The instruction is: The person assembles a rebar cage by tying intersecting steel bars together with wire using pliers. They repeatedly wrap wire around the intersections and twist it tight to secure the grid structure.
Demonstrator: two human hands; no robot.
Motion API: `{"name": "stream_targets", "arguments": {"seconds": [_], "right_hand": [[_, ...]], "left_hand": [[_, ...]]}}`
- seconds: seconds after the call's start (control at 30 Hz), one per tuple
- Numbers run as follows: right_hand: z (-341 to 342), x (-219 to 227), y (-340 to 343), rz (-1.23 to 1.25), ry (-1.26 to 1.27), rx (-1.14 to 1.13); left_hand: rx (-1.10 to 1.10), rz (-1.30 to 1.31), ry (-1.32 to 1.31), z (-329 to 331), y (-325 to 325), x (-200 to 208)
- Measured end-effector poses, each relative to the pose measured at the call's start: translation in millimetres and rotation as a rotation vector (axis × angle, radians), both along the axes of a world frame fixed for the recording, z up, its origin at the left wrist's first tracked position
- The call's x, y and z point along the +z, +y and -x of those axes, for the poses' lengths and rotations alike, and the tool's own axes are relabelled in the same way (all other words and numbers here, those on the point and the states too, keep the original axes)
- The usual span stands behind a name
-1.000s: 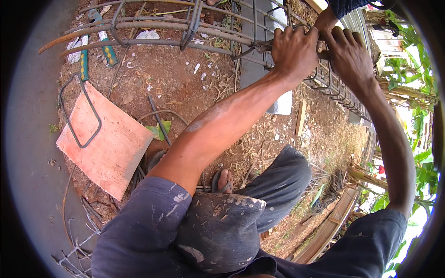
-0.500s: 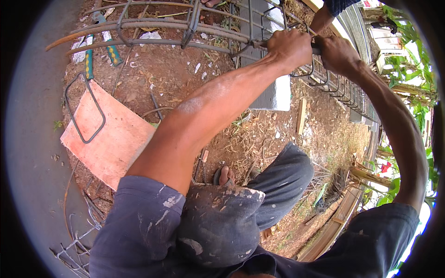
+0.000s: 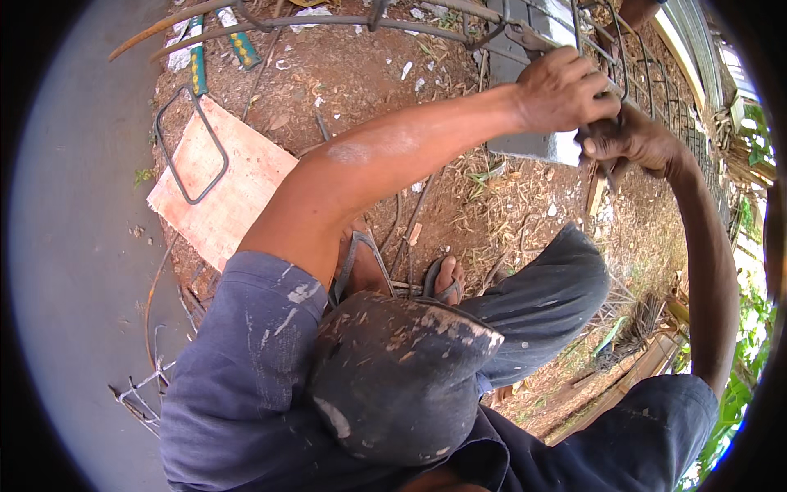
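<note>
My left hand point(image 3: 566, 92) is closed around the handles of a pair of metal pincers point(image 3: 525, 38), whose jaws reach up to a bar of the rebar cage point(image 3: 352, 23). Just below and to the right, my right hand point(image 3: 635, 146) is closed and slightly blurred. Its thumb and fingers press on a dark piece that looks like the handle end; the fingers of both hands nearly meet, hiding the join. The cage of long rusty bars and square stirrups runs across the top and off to the right. Beneath it lies a dark grey board with a white edge point(image 3: 512, 141).
On the left, a bent steel stirrup point(image 3: 193, 202) lies on a pinkish plywood board point(image 3: 250, 160), beside green-handled cutters point(image 3: 197, 59). Another person's hand point(image 3: 638, 11) is at the top right. Loose rods and dry debris cover the soil near my feet point(image 3: 449, 279).
Both hands have come down and to the right in the picture, my right hand now lower than my left. The view has shifted too, showing the pincers' jaws and both my feet.
</note>
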State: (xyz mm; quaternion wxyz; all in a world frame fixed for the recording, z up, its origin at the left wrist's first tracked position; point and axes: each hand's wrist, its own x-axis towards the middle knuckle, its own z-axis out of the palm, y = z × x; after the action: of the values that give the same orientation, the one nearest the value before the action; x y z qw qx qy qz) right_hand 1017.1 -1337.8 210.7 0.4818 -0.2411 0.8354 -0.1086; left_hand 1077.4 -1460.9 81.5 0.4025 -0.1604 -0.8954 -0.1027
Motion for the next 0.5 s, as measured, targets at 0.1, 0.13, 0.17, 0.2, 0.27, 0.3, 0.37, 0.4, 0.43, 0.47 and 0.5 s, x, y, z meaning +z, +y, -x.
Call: {"name": "stream_targets", "arguments": {"seconds": [0.1,0.13,0.17,0.2,0.27,0.3,0.37,0.4,0.43,0.47,0.5], "right_hand": [[-18.7,0.0,1.1,0.014,1.005,0.376],[-21.5,-0.8,2.2,0.142,1.277,0.564],[-23.8,1.6,2.7,0.111,1.535,0.658],[-21.0,2.7,2.3,0.02,1.397,0.603],[-9.9,6.7,1.4,-0.302,0.889,0.304],[-1.0,0.6,4.7,-0.304,0.755,0.287],[13.2,-8.4,6.9,-0.264,0.672,0.39],[15.9,-7.7,10.4,-0.126,0.52,0.437],[23.0,-11.7,16.5,0.021,0.373,0.482],[23.8,-12.2,21.3,-0.039,0.155,0.229],[24.6,-13.5,25.9,-0.085,-0.044,-0.026]], "left_hand": [[-0.02,-0.112,-0.346,21.1,3.7,18.8],[-0.032,-0.254,-0.387,28.4,0.8,28.2],[-0.069,-0.362,-0.494,32.4,-3.0,34.8],[-0.088,-0.366,-0.503,30.8,-4.0,35.3],[-0.091,-0.332,-0.409,31.5,-4.0,31.8],[-0.053,-0.286,-0.315,30.7,-1.5,26.2],[-0.017,-0.084,0.027,29.1,2.5,14.9],[-0.036,0.003,0.033,26.9,2.1,10.7],[-0.075,0.001,0.065,24.7,2.4,8.4],[-0.112,0.005,0.099,22.0,1.1,8.1],[-0.118,0.083,0.115,19.1,-0.3,9.6]]}}
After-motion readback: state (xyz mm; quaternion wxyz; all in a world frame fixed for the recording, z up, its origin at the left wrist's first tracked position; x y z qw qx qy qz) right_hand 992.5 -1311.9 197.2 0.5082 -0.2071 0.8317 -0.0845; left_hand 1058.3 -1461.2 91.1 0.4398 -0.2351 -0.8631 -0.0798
